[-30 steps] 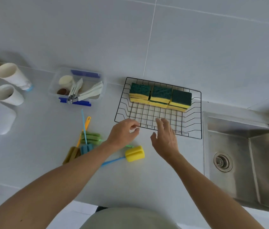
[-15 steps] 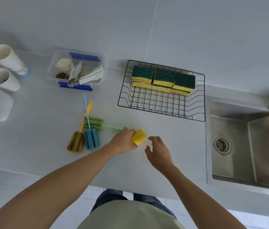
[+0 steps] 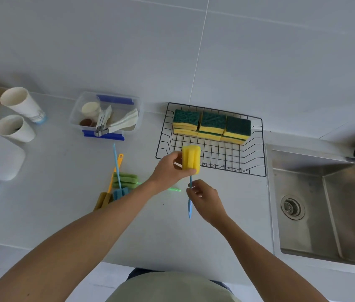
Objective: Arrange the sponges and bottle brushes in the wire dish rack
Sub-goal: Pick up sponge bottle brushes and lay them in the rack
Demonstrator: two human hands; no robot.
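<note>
left hand (image 3: 170, 168) holds yellow brush (image 3: 191, 159) by foam head, just near wire rack (image 3: 264, 149). right hand (image 3: 204, 198) pinches blue handle (image 3: 189, 205). next: keep both holds soft, lay brush flat in bare near part, clear of sponges (image 3: 212, 125).

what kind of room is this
Most likely a kitchen counter by the sink: a stainless steel sink is set into the grey worktop, a black wire dish rack holds green-and-yellow scouring sponges, and foam bottle brushes lie nearby.
</note>
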